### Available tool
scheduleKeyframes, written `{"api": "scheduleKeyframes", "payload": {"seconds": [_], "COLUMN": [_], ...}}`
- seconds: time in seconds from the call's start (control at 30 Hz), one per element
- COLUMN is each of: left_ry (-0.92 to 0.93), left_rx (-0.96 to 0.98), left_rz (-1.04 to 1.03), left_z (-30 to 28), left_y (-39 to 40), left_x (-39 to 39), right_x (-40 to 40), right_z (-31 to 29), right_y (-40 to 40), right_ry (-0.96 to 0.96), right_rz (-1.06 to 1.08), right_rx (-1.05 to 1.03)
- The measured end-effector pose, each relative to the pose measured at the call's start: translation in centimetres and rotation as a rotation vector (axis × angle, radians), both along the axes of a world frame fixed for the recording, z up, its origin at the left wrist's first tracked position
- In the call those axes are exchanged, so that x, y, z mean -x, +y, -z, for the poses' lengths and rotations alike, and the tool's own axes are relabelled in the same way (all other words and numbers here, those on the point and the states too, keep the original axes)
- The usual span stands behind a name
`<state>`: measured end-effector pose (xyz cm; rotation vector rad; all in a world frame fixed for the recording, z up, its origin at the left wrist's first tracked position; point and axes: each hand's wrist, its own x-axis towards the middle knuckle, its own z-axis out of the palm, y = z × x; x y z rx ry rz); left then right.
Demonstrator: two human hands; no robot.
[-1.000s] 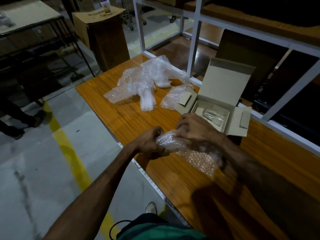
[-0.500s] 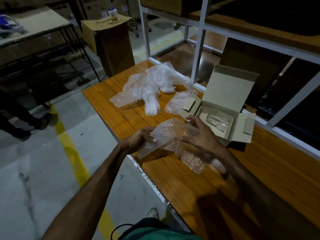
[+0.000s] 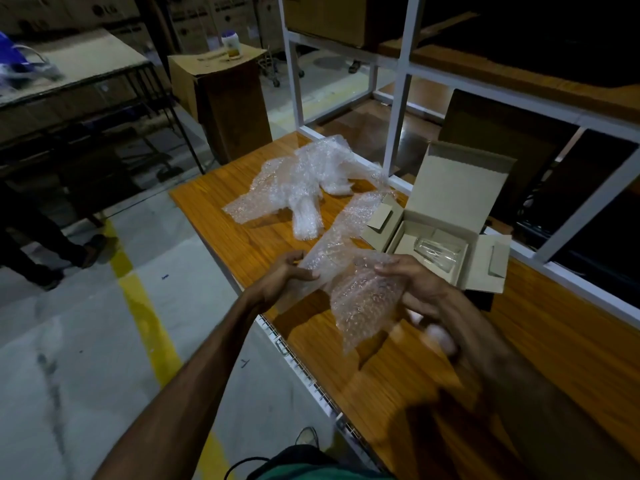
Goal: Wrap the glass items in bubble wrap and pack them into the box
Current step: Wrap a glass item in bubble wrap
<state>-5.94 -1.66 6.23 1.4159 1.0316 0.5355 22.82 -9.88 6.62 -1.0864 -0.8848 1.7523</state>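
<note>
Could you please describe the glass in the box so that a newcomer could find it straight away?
On the wooden table, at its far right edge by the white rack, stands an open cardboard box with its lid up. The clear glass lies on its side inside, bare, unlike the bubble wrap heaped to the left.

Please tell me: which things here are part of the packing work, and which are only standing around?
Part of the job:
- crinkled clear bubble wrap sheet, held by left hand and right hand
- open grey cardboard box
- clear glass item inside it
- spare bubble wrap heap on the wooden table

Just lying about:
- tall brown carton
- white-capped jar on it
</note>
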Motion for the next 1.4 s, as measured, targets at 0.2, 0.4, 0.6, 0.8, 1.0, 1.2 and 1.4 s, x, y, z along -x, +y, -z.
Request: {"api": "scheduleKeyframes", "payload": {"seconds": [0.2,0.4,0.6,0.8,1.0,1.2,1.4], "left_ry": [0.106,0.123,0.204,0.148,0.163,0.045,-0.04], "left_rx": [-0.189,-0.244,-0.45,-0.533,-0.476,-0.408,-0.334], "left_rz": [-0.063,-0.125,-0.13,-0.174,-0.191,-0.153,-0.118], "left_z": [-0.4,-0.4,0.2,0.0,0.3,0.0,0.0], "left_y": [-0.6,-0.6,-0.8,-1.6,-1.5,-1.5,-1.5], "left_x": [-1.8,-2.7,-3.6,-4.8,-4.8,-4.9,-5.3], "right_x": [1.9,2.1,2.8,3.9,3.9,3.6,4.4], "right_z": [1.0,1.9,1.1,-0.1,-1.3,0.2,0.8], "right_y": [-0.3,-0.3,0.1,-0.4,-1.1,-0.7,-0.1], "right_ry": [0.29,0.344,-0.154,-0.151,0.054,0.089,0.008], "right_rz": [0.07,0.147,0.2,0.23,0.335,0.347,0.335], "right_rx": [0.1,0.096,-0.116,-0.126,-0.014,0.026,-0.134]}}
